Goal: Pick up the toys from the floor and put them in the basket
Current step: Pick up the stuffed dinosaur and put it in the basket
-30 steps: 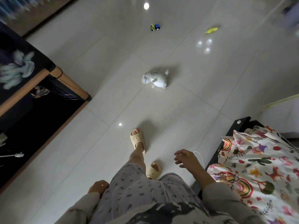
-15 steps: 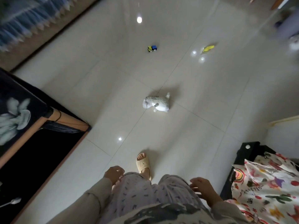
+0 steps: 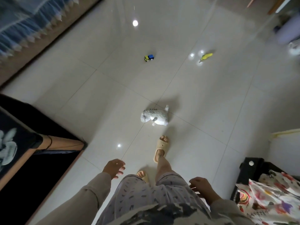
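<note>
A white plush animal (image 3: 154,117) lies on its side on the pale tiled floor, just ahead of my front slippered foot (image 3: 161,147). Farther off a small yellow and blue toy truck (image 3: 149,57) stands on the floor. To its right lies a yellow toy (image 3: 206,56). My left hand (image 3: 114,168) hangs beside my left thigh, fingers apart and empty. At my right hip, my right hand (image 3: 201,185) is loosely curled and holds nothing. No basket shows clearly in this view.
A dark cabinet with a wooden edge (image 3: 61,144) stands at the left. A bed with a blue fringed cover (image 3: 24,28) runs along the far left. At the right, a patterned cloth (image 3: 272,197) lies on a black frame. A blurred purple object (image 3: 289,33) sits far right.
I have walked forward, so the plush animal now lies closer to my feet. My left hand swung forward and my right hand swung back to my hip.
</note>
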Demonstrator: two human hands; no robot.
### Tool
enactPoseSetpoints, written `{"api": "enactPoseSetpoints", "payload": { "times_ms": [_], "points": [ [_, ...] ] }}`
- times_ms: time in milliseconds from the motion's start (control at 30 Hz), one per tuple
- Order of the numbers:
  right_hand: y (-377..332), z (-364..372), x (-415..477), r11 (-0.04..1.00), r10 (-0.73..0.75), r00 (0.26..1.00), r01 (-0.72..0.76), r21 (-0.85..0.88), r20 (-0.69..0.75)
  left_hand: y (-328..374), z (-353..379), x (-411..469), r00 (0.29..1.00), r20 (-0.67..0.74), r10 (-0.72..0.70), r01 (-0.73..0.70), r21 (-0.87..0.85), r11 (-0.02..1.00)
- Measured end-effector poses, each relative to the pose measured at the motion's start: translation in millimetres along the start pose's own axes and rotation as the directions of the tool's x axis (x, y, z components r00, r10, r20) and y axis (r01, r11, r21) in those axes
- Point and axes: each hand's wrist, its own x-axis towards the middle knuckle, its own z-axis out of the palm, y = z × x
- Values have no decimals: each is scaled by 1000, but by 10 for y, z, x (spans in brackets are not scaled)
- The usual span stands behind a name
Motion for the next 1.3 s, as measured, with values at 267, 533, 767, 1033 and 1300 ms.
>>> {"api": "enactPoseSetpoints", "payload": {
  "times_ms": [267, 533, 767, 1033, 1300],
  "points": [
    [-1258, -458, 400, 983, -137, 989, 129, 131, 54, 204, 44, 113, 981, -48, -188, 192, 77, 978],
    [-1738, -668, 639, 998, -67, 993, 68, -7, 99, 1112, 12, 359, 992, -55, -114, 118, 85, 989],
    [-1918, -503, 736, 988, 32, 991, -51, 147, 129, 1825, -2, 746, 999, 25, -27, 19, 278, 961],
    [-2362, -281, 1100, 991, 59, 987, -77, 111, 152, 2402, -173, 1401, 1000, 21, -3, -5, 346, 938],
    [-2944, -165, 2225, 995, 13, 990, -27, 98, 138, 2772, -12, 2375, 999, 49, -10, -12, 435, 900]
  ]
}}
